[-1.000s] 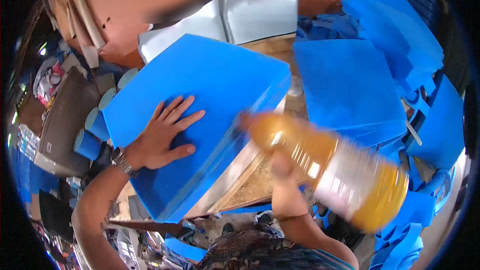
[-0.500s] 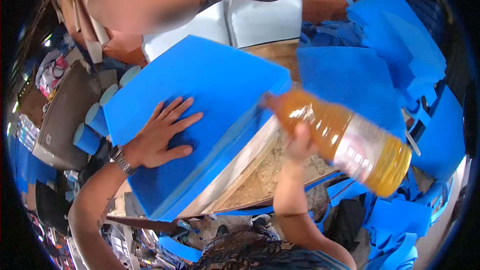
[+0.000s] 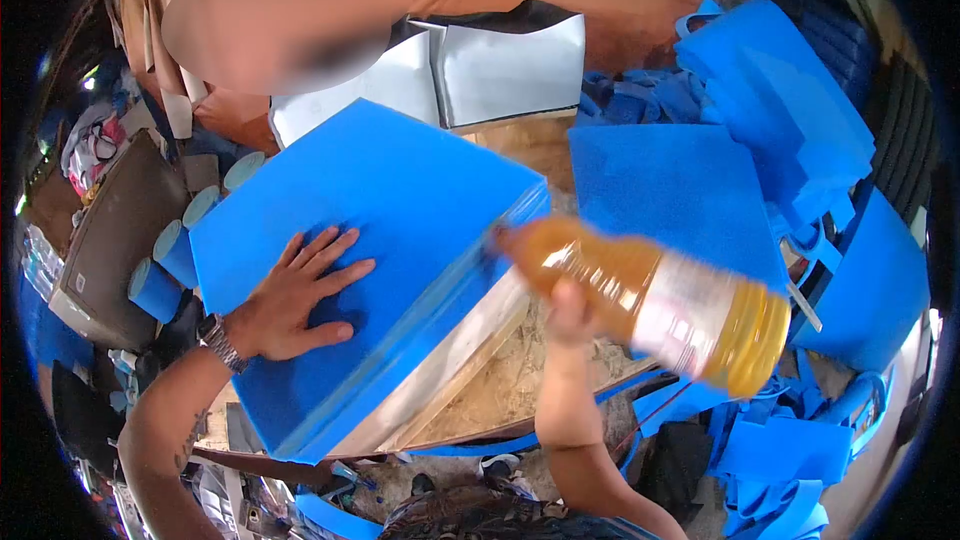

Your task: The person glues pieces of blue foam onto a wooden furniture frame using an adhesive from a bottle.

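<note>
My left hand (image 3: 290, 305) lies flat with spread fingers on a stack of blue foam sheets (image 3: 400, 180). In my right hand (image 3: 570, 315) is a large plastic bottle (image 3: 690, 315) of amber liquid with a pale label. It is tipped nearly on its side, neck pointing left. Its blurred mouth is right at the stack's long right-hand edge, near the far corner. Pale, smeared layers (image 3: 440, 365) show below the blue sheets along that side.
The stack sits on a worn wooden table (image 3: 510, 380). Another blue sheet (image 3: 665, 180) lies to the right, with blue offcuts (image 3: 790, 440) below it. White curved panels (image 3: 510, 70) stand behind. Blue rolls (image 3: 155, 290) line the left side.
The whole view has shifted, so the stack, bottle and both hands appear lower and further left. The bottle's mouth stays at about the same spot on the stack's edge.
</note>
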The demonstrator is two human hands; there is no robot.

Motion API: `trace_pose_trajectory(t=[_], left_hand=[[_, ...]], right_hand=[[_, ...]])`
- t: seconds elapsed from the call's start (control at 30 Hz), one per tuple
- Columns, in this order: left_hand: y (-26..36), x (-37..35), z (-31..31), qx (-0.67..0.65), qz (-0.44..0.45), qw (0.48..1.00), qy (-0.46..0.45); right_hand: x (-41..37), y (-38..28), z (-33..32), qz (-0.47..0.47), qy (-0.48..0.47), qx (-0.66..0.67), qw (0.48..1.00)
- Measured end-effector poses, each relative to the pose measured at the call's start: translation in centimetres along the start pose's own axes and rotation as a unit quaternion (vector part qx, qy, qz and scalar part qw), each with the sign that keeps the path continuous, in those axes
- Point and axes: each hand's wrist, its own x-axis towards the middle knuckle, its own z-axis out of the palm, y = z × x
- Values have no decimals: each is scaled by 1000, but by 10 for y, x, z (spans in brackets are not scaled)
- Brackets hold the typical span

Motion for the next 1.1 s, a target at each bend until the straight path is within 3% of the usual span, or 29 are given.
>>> trace_pose_trajectory(t=[0.17,0.27,0.33,0.43,0.53,0.57,0.6,0.67,0.8,0.83,0.93,0.97,1.07,1.1], left_hand=[[0,2,0,14,0,1000,-5],[1,1,0,-1,-3,1000,-4],[2,2,-2,0,-7,1000,-16],[1,1,-1,2,-6,1000,-16],[1,3,-1,6,-6,1000,-12],[1,2,-1,6,-7,1000,-13],[2,3,-2,5,-4,1000,-13],[2,1,-2,1,-1,1000,-8],[-1,-3,1,-3,3,1000,-1],[0,-3,0,-3,4,1000,0],[0,-3,1,-9,13,1000,6],[0,-4,2,-11,16,1000,10],[-2,-6,-1,-3,29,1000,8],[-10,-10,-2,-55,55,997,20]], right_hand=[[22,5,11,-17,-28,-96,995],[74,-19,23,166,32,-252,953],[68,19,-5,113,67,-67,989],[43,-15,9,107,120,138,977],[33,-1,11,-4,27,-69,997],[39,11,9,8,-3,-67,998],[46,22,12,74,29,-29,996],[70,25,14,58,26,-196,978],[65,14,13,93,161,37,982],[61,7,9,88,119,102,984],[38,-9,22,140,165,95,972],[31,-16,27,135,129,43,982],[-7,-54,22,228,50,232,944],[-22,-69,17,269,-11,295,917]])
